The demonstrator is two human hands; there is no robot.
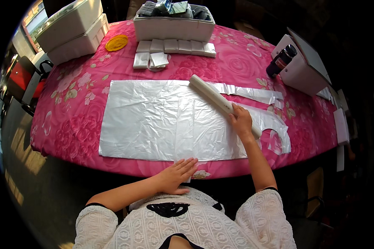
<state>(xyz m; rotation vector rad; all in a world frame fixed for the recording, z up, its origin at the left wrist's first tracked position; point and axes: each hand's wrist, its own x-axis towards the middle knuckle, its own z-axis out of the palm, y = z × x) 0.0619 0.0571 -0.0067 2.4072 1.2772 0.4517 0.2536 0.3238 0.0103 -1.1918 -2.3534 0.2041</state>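
A stack of whitish plastic film [141,120], shaped like aprons or large bags with straps and a curved cut-out at the right end, lies flat on the table. Across its right part rests a pale roller-like tube [212,94], slanting from far left to near right. My right hand [242,120] is closed around the lower part of this tube. My left hand [179,175] lies flat with fingers stretched out at the table's near edge, its fingertips by the film's near edge. A narrow strip of film [183,128] runs over the sheets toward that hand.
A pink flowered tablecloth [70,120] covers the table. Several small white packets [170,45] sit before a white foam box [174,30] of packages. Foam boxes [77,39] and a yellow lid [116,42] are far left. Far right, a dark bottle [281,61] stands beside a white box [297,70].
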